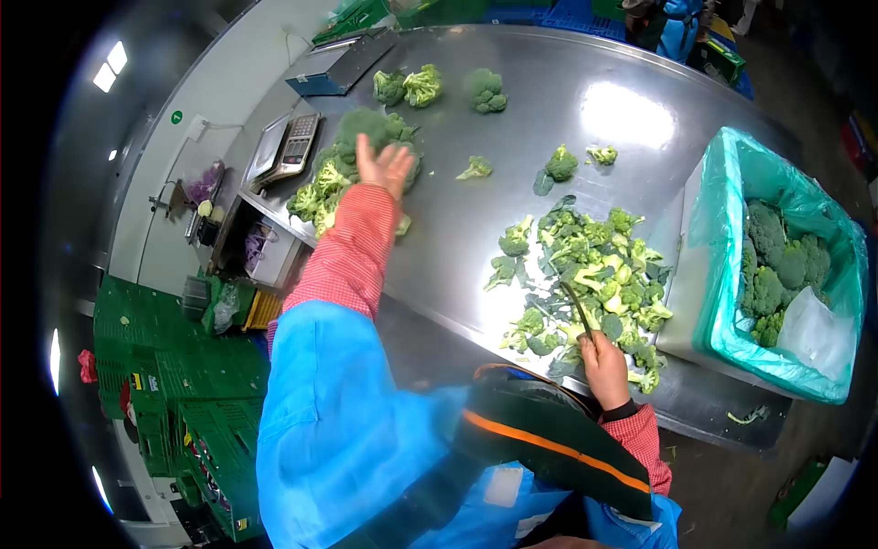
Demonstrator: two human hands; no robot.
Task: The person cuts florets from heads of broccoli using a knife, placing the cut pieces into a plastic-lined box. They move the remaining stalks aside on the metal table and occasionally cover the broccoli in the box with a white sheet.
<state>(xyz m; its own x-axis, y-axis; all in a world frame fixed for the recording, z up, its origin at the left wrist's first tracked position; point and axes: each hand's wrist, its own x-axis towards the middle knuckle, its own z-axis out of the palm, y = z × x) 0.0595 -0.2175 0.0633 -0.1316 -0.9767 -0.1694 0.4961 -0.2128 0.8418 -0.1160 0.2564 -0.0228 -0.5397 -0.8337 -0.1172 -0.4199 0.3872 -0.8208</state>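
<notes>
My left hand (384,166) reaches out with its fingers spread over the left side of the steel table. Just beyond its fingertips is a blurred green broccoli head (362,128), at the top of a pile of broccoli (320,192) with pale cut stems. My right hand (605,371) is closed around a knife (578,309) whose thin, dark blade points up and away. Under and around the blade lies a wide heap of broccoli florets and leafy trimmings (604,265). The knife's handle is hidden in my fist.
A crate lined with a green plastic bag (718,247) stands at the right, holding whole broccoli heads (777,252). A scale (291,146) sits on the left edge. More broccoli (487,91) lies toward the back. Green crates (219,457) are stacked at lower left.
</notes>
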